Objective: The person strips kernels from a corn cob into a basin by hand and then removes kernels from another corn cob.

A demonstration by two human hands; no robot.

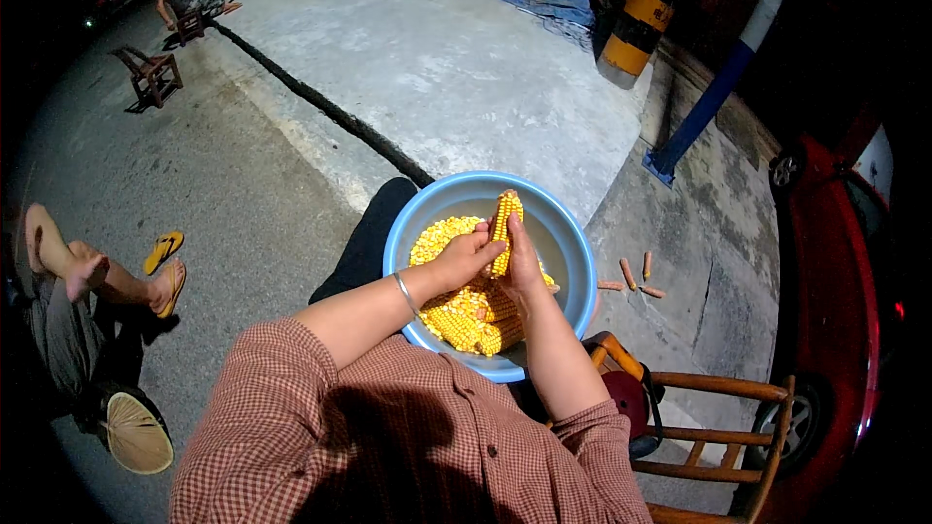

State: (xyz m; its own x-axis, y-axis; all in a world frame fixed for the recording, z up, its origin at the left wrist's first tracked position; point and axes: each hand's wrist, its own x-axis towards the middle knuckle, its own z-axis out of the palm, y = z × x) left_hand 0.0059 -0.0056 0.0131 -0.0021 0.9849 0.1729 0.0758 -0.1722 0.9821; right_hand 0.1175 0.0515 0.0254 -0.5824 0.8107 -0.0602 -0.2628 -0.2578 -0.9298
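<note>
Yellow corn cob [505,218], upright at frame centre above the blue basin [573,243], is clamped between left hand [469,257] fingers and right hand [524,267] fingers.

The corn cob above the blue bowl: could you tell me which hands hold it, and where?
Both hands hold the corn cob upright over the blue bowl. The left hand and right hand grip its lower half; its top sticks out free.

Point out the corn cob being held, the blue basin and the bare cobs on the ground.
corn cob [505,223], head view, upper kernels.
blue basin [573,243], head view, right rim.
bare cobs [628,275], head view, middle cob.
</note>
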